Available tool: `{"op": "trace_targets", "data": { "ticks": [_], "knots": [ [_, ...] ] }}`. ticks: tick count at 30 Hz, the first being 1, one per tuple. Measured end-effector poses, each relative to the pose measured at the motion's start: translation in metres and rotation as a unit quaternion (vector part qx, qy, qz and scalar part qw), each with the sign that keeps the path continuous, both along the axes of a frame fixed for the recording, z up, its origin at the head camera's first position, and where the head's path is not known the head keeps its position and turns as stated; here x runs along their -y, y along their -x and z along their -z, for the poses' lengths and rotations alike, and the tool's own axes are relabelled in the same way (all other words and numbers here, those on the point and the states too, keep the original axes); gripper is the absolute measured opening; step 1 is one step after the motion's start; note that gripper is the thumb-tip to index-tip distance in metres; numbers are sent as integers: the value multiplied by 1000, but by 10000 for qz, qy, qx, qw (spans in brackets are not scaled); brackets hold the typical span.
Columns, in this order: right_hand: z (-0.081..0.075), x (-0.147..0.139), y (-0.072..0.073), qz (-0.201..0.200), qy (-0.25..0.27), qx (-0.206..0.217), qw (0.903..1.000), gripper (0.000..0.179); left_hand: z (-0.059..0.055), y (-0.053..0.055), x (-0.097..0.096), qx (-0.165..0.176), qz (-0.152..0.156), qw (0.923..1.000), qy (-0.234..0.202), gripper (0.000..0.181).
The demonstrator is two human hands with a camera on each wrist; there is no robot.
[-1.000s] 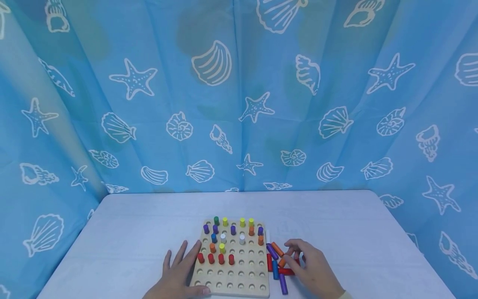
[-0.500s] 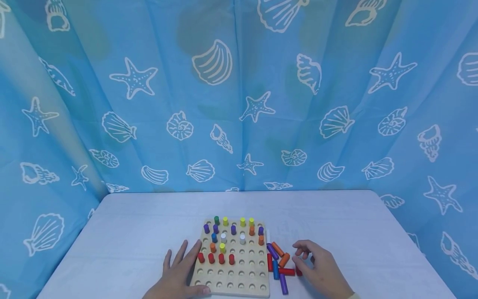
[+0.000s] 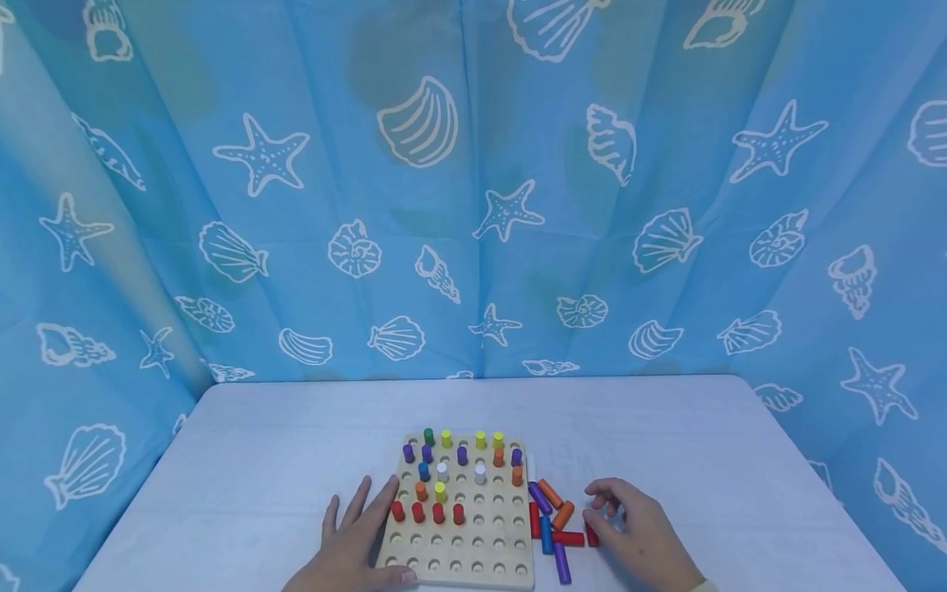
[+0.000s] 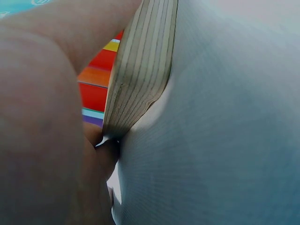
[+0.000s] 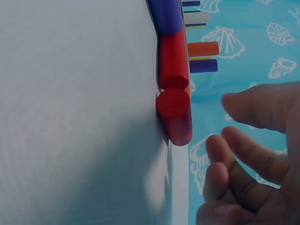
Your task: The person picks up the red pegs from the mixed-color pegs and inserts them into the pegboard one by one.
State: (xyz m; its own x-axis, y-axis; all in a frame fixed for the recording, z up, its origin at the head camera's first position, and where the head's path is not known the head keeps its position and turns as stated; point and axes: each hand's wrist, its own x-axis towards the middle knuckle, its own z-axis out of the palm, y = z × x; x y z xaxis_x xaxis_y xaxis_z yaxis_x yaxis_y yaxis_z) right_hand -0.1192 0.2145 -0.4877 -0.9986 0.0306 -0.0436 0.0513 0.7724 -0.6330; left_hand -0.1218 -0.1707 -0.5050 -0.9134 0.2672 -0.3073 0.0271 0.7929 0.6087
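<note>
A wooden pegboard (image 3: 468, 530) with rows of round holes lies on the table, seen in the head view. Upright pegs fill some holes, among them a row of red pegs (image 3: 438, 513). My left hand (image 3: 346, 543) rests on its near left corner, fingers spread along the left side, thumb at the front edge. Just right of the loose pegs, my right hand (image 3: 639, 530) hovers with bent, loosely parted fingers. A red peg (image 3: 592, 534) lies below its thumb. In the right wrist view that hand (image 5: 253, 164) holds nothing, apart from the nearest red peg (image 5: 176, 115).
Beside the board's right edge lie loose pegs: an orange peg (image 3: 563, 515), a blue peg (image 3: 546, 534), a purple peg (image 3: 562, 563), another red peg (image 3: 568, 538) and several more. Behind the white table (image 3: 296, 427) hangs a blue seashell curtain (image 3: 473, 247).
My right hand has drawn back to the right from over the loose pegs, uncovering an orange and a red one. My left hand and the board have stayed in place.
</note>
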Motion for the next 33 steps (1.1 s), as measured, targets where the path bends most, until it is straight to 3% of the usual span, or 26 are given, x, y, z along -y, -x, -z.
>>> {"op": "trace_targets", "data": {
  "ticks": [11, 22, 33],
  "knots": [
    [4, -2, 2, -142, -207, 253, 9994, 28, -1, 0, 0, -17, -17, 10000, 34, 121],
    [8, 0, 2, -40, -267, 717, 9971, 35, -1, -1, 0, -21, 11, 9999, -128, 117],
    [9, 0, 1, -93, -242, 767, 9967, 31, -2, -2, 1, -20, 10, 10000, -90, 118]
  ]
}}
